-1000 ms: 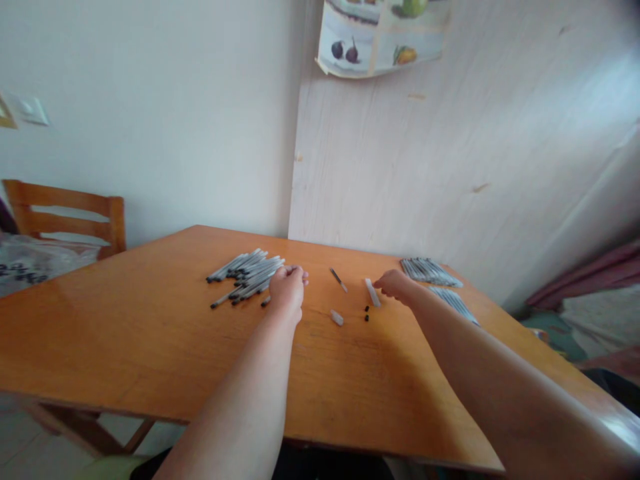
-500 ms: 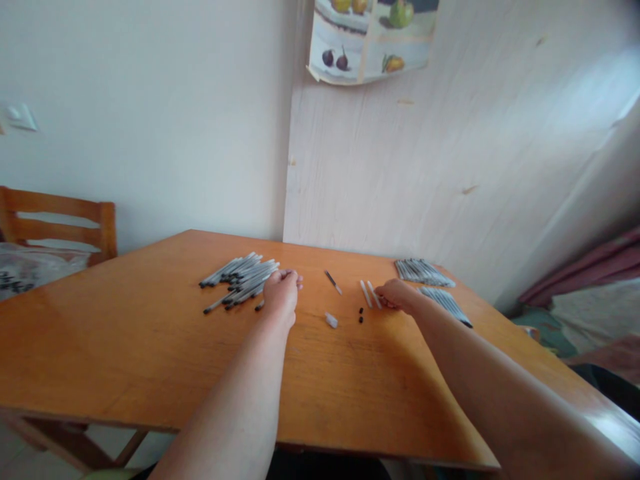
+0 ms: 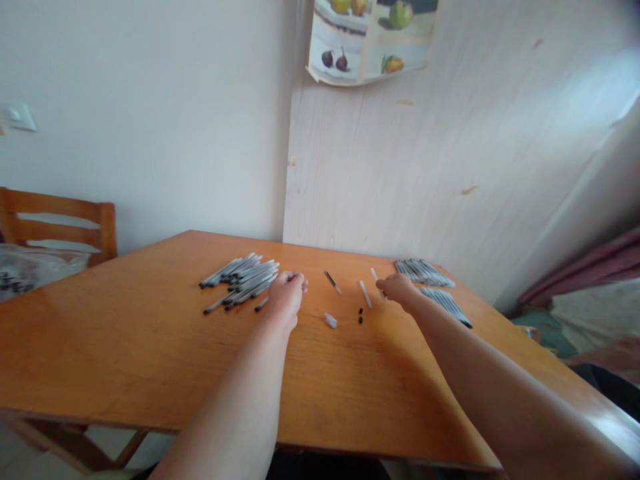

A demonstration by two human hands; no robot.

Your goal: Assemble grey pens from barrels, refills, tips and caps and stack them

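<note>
My right hand (image 3: 397,289) is closed on a slim white tube, like a pen barrel (image 3: 375,274), held tilted just above or on the table. A second white tube (image 3: 366,294) lies to its left, with two small black plugs (image 3: 361,315) nearer me. My left hand (image 3: 287,293) is closed, fingers curled together beside the right end of a pile of grey pens (image 3: 245,280) with black ends. Whatever its fingers hold, if anything, is hidden. Between the hands lie a thin dark stick with a pale end (image 3: 333,282) and a small translucent piece (image 3: 331,321).
Two flat bundles of grey pens, a rear one (image 3: 425,273) and a front one (image 3: 449,305), lie at the right of the wooden table (image 3: 150,347). A wooden chair (image 3: 60,227) with a plastic bag (image 3: 45,267) stands at the left. The wall is behind the table.
The two white tubes, first close together, have come apart; my right hand has lifted one away to the right. My left hand has barely shifted. The view turned slightly right early on.
</note>
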